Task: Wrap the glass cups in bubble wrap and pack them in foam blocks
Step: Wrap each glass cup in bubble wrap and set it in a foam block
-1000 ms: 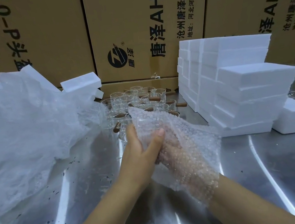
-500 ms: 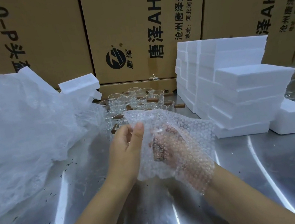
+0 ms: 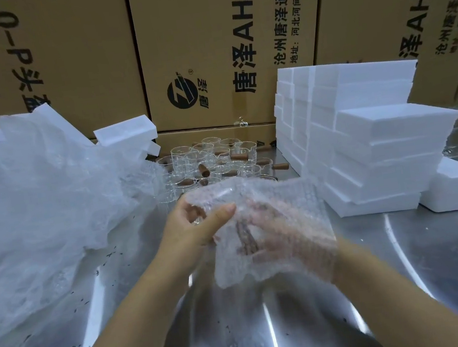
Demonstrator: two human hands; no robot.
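You can read 唐泽AH4., the 唐泽 logo, 沧州唐泽通信 and 地址:河北河间经济开 on the middle carton (image 3: 203, 44). Left carton (image 3: 57, 50): 0-P头, 有限公司. Right carton (image 3: 375, 5): 泽AH4.

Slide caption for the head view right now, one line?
Left hand pinches bubble wrap draped over right hand, which holds a wooden-handled glass cup; foam blocks stacked at right.

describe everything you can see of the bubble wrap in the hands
The bubble wrap is a clear, crumpled sheet of small round bubbles, held above the steel table. It drapes over the right hand and a cup's brown handle, both seen through it. The left hand pinches its left edge with the thumb.
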